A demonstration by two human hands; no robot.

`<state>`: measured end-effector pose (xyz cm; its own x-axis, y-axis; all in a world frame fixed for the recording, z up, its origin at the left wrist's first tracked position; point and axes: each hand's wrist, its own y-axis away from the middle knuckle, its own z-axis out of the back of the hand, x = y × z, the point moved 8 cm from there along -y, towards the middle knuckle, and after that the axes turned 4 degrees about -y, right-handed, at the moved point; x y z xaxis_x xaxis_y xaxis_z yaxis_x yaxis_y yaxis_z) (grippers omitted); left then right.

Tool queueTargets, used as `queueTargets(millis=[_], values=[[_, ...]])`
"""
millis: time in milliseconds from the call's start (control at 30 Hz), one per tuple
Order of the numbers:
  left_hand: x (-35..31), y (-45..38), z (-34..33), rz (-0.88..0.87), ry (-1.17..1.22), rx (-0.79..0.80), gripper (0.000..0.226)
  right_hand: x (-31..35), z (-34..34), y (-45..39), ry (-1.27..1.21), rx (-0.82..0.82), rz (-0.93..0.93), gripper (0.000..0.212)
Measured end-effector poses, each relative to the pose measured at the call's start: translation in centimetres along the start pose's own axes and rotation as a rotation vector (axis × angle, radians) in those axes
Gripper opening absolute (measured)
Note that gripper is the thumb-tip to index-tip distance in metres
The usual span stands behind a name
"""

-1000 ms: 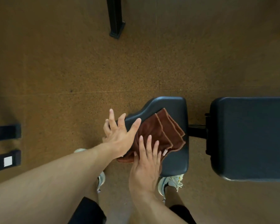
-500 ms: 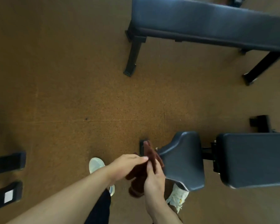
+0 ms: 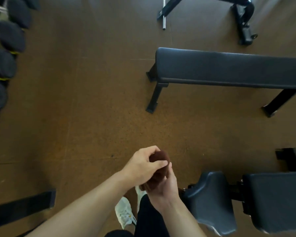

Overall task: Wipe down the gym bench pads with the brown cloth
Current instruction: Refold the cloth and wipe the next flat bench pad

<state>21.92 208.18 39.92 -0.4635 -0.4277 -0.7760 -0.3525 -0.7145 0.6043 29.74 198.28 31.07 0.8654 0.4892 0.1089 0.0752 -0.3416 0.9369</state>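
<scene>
Brown cloth (image 3: 158, 168) sits bunched between both hands, lifted off the pads and held above the floor (image 3: 92, 108). The left hand (image 3: 143, 165) curls over its top, thumb and fingers pinching the folded wad; the right hand (image 3: 162, 185) cups it from beneath, fingers wrapped round the lower folds. Both grips are closed on the fabric, with only a rounded brown lump showing between the knuckles.

Just to the right, at four o'clock from the hands, lies the small seat pad (image 3: 210, 202) of the adjustable bench, with the larger back pad (image 3: 277, 200) beyond it at three o'clock. A flat bench (image 3: 229, 67) stands well apart at one o'clock. White shoes (image 3: 125, 214) show below the forearms at six o'clock, and dark dumbbell heads (image 3: 2, 62) line the left edge at nine to ten o'clock.

By my reading, the step in hand is refolding or regathering the cloth between wiping passes, not wiping itself, since the fabric touches no pad. The next move likely calls for settling the wad into one hand with a flat face outward, then carrying it to whichever surface is still unwiped, which cannot be told from here, and pressing it down before the stroke.
</scene>
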Motion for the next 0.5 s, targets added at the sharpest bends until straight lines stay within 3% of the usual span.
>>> queueTargets(millis=[167,333,500], values=[[-6.6,-6.2,-0.3,-0.061,-0.016,0.069,0.007,6.1,-3.4,-2.5,-0.088,0.008,-0.04,0.061],[-9.3,-15.7,4.0,0.029,-0.007,-0.012,0.004,17.8,-6.2,-7.1,-0.062,-0.012,-0.037,0.058],[-6.8,-24.7,6.5,0.217,0.008,-0.153,0.009,32.1,-12.3,-11.6,0.124,-0.036,0.206,0.039]])
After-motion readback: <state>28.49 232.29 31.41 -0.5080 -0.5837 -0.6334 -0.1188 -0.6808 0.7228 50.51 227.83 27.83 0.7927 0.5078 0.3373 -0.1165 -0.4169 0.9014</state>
